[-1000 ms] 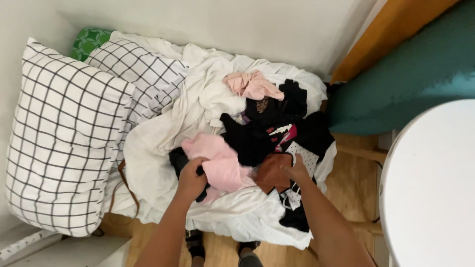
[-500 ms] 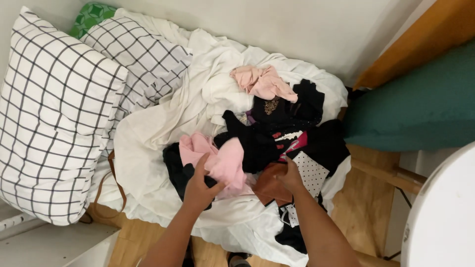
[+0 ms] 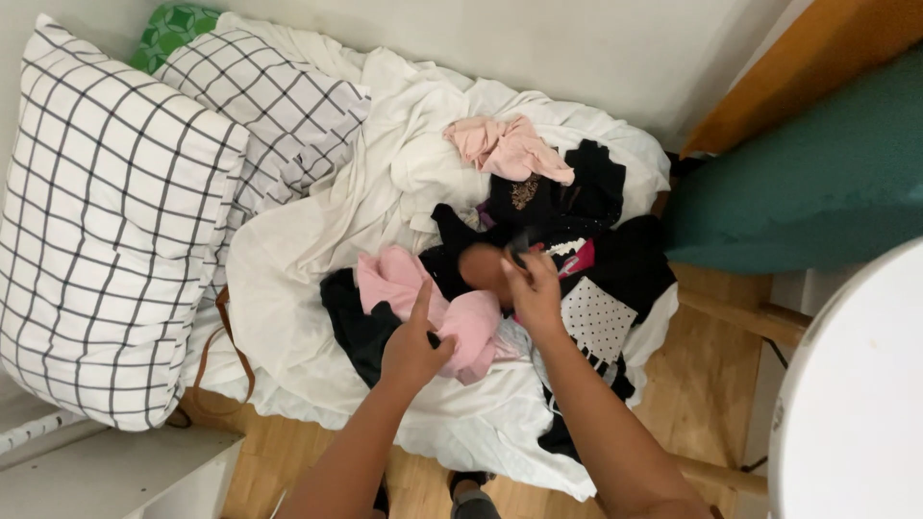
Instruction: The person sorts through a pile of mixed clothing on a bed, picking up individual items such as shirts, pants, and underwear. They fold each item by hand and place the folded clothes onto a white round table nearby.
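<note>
— What lay at the left?
— A big checked pillow (image 3: 106, 240) on the white sheet (image 3: 288, 288); then the left hand (image 3: 413, 346), fingers closed on a pink garment (image 3: 452, 317) mid-pile.
— And the right?
— The right hand (image 3: 534, 288) pinched a dark, brownish piece (image 3: 486, 269) just beside it; both looked light, soft and limp, best gathered by a bunched fold.

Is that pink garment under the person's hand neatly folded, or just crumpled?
Crumpled: the pink garment lies bunched in uneven lumps, with the left hand resting on it.
</note>
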